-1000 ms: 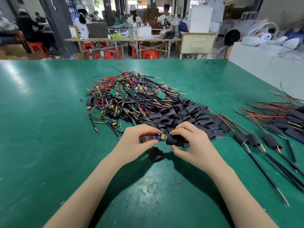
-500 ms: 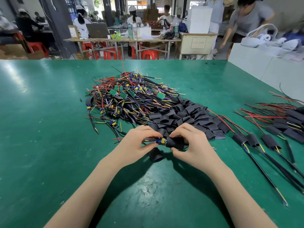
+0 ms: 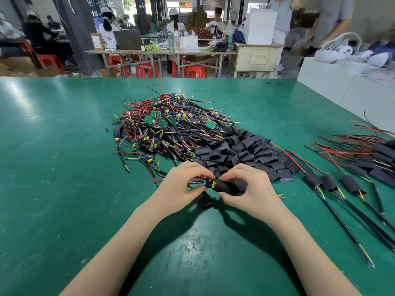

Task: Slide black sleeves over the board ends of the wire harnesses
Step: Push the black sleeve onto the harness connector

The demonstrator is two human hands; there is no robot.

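At the middle of the green table (image 3: 64, 189) my left hand (image 3: 180, 186) pinches the board end (image 3: 210, 184) of a wire harness, its blue and yellow parts showing between my fingertips. My right hand (image 3: 250, 189) grips a black sleeve (image 3: 229, 187) whose mouth sits over that board end. The rest of the board is hidden inside the sleeve. A loose black sleeve (image 3: 204, 200) lies on the table just below my hands.
Behind my hands lies a tangled heap of bare harnesses (image 3: 168, 127) with green boards, and beside it a pile of black sleeves (image 3: 243, 150). Sleeved harnesses (image 3: 350, 180) lie in a row at the right. A white block (image 3: 333, 90) stands at the far right.
The sleeve in my right hand has slid leftwards further over the board end. Both hands have stayed in place, close together. A person at the back right has straightened up.
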